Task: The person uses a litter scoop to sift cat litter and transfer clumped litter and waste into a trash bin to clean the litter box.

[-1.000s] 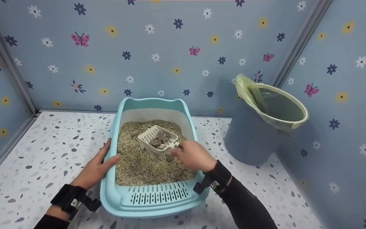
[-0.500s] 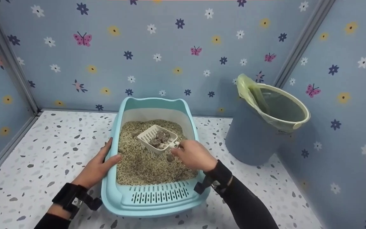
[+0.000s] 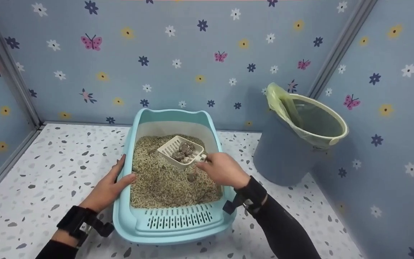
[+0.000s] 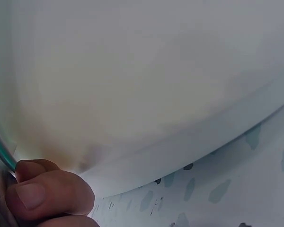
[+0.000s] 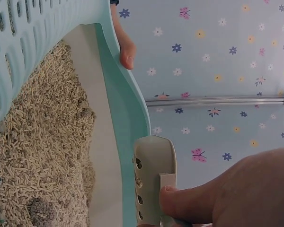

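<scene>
My right hand [image 3: 225, 169] pinches the handle of a cream slotted litter scoop [image 3: 171, 144] over the right half of a pale blue litter box [image 3: 173, 238]. Several brown clumps [image 3: 185, 148] sit in the scoop, which hangs over the litter [image 3: 156, 187]. One more dark clump [image 3: 192, 177] lies on the litter below the scoop. On the left side of the box, my left hand [image 3: 107, 187] grips the rim, thumb over the edge and fingers along the outer wall. In the right wrist view the thumb presses on the scoop's handle [image 5: 167, 182].
A blue-grey bin [image 3: 282, 154] stands to the right of the box, lined with a yellow-green bag [image 3: 277, 98] folded over its rim. Flowered wall panels [image 3: 178, 43] close off the back and both sides. The box rests on a speckled white surface [image 3: 67, 154].
My right hand has lifted the scoop slightly and shifted it right, baring the clump below it. The left hand has stayed on the rim.
</scene>
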Demonstrator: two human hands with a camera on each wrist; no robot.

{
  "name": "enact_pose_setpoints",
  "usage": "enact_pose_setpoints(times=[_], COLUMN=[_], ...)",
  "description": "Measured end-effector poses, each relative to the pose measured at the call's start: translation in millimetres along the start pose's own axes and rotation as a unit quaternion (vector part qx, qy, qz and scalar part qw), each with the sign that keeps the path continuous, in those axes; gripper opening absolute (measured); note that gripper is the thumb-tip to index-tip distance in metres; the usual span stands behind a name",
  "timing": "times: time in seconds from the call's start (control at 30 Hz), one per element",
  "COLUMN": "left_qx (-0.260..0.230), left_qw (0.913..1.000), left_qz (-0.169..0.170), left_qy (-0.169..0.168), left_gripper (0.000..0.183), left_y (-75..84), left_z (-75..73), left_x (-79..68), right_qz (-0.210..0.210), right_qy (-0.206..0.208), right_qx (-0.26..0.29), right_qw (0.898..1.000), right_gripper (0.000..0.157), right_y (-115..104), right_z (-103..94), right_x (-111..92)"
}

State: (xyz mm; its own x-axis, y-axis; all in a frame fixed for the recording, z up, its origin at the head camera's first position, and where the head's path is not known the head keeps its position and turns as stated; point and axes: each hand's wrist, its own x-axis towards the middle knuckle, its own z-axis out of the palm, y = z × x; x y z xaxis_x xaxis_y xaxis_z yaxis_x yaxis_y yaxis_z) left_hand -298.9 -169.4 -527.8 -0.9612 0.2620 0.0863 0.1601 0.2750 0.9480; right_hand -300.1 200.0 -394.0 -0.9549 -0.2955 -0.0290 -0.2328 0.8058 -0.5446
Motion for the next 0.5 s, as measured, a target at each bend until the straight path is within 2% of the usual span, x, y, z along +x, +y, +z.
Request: enact_pose_setpoints(times=[0.23,0.5], left_qx=[-0.020,-0.004], left_qw=[0.9997,1.0000], left_qz=[0.008,-0.007], left_qy=[-0.008,-0.001], left_gripper=[0.090,0.091], left_y=[1.5,3.1], left_z=[0.3,-0.9], left_x=[-0.6,-3.0], right_qz=[-0.015,-0.022], right_qy=[0.014,0.032], right_qx=[-0.009,-0.029], right_qw=[1.000,0.999], right_gripper=[0.033,0.040], right_y=[0.6,0.0], right_z=[-19.2,-50.0], right_x=[-1.5,-1.4])
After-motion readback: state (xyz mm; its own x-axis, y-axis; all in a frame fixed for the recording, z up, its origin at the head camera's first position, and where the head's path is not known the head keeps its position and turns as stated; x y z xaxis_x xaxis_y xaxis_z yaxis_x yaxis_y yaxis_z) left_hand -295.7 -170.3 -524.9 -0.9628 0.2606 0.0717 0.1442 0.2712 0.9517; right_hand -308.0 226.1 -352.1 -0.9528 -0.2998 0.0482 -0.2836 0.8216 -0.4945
